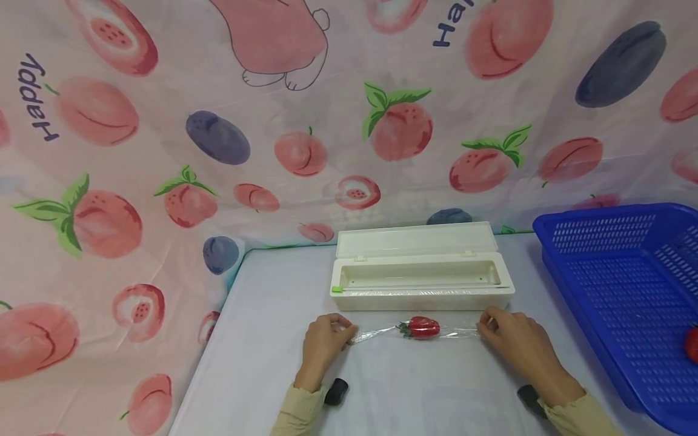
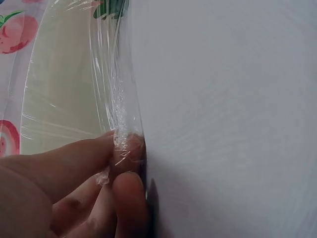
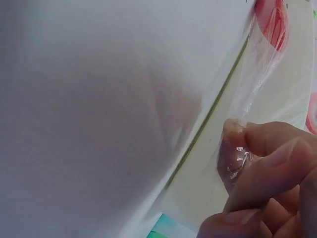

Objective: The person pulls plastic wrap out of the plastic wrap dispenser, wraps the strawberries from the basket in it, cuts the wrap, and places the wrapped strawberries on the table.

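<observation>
A red strawberry (image 1: 424, 327) with green leaves sits wrapped in clear plastic wrap (image 1: 376, 333), whose two ends are twisted thin. My left hand (image 1: 326, 342) pinches the left end of the wrap between thumb and fingers. At the other side my right hand (image 1: 518, 342) pinches the right end. Stretched between both hands, the wrap runs just in front of a white plastic wrap dispenser box (image 1: 420, 301) with its lid raised. The left wrist view shows the gathered wrap (image 2: 119, 99) at the fingertips; in the right wrist view, wrap (image 3: 250, 89) leads up to the red fruit.
A blue plastic basket (image 1: 586, 327) stands at the right, with another red fruit (image 1: 691, 344) partly in view inside. A green slider (image 1: 337, 289) sits at the box's left front edge. Behind the white table (image 1: 262, 363) hangs a fruit-print cloth (image 1: 338, 121).
</observation>
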A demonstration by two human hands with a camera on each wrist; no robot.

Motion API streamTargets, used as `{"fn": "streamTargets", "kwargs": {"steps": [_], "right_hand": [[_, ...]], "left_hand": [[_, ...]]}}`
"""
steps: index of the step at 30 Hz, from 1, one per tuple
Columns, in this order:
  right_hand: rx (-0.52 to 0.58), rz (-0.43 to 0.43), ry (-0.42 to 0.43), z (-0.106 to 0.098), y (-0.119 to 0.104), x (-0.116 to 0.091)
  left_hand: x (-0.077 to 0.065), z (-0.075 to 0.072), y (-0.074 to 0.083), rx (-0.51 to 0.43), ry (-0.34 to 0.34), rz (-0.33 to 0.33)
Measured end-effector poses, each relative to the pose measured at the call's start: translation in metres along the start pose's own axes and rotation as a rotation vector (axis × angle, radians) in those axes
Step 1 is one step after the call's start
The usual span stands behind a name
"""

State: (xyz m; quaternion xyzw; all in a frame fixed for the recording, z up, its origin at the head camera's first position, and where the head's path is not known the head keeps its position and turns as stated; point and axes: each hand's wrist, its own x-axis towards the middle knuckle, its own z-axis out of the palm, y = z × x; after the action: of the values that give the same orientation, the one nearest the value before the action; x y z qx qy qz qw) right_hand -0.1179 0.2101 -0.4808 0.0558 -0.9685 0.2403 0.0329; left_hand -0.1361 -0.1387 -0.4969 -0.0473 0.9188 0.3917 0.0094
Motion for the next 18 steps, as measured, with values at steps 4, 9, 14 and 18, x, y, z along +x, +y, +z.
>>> {"fn": "streamTargets", "kwargs": {"steps": [4, 9, 14, 18], "right_hand": [[-0.02, -0.01, 0.027, -0.001, -0.002, -0.003], [-0.053, -0.036, 0.127, -0.002, -0.004, -0.009], [-0.017, -0.05, 0.163, -0.002, -0.005, -0.013], [0.03, -0.04, 0.14, -0.001, -0.003, -0.012]], "left_hand": [[-0.001, 0.0, 0.0, -0.003, 0.006, 0.011], [-0.003, 0.001, 0.001, 0.0, 0.025, 0.002], [-0.004, 0.002, 0.0, 0.019, 0.054, -0.001], [-0.004, 0.002, 0.0, 0.047, 0.086, 0.007]]}}
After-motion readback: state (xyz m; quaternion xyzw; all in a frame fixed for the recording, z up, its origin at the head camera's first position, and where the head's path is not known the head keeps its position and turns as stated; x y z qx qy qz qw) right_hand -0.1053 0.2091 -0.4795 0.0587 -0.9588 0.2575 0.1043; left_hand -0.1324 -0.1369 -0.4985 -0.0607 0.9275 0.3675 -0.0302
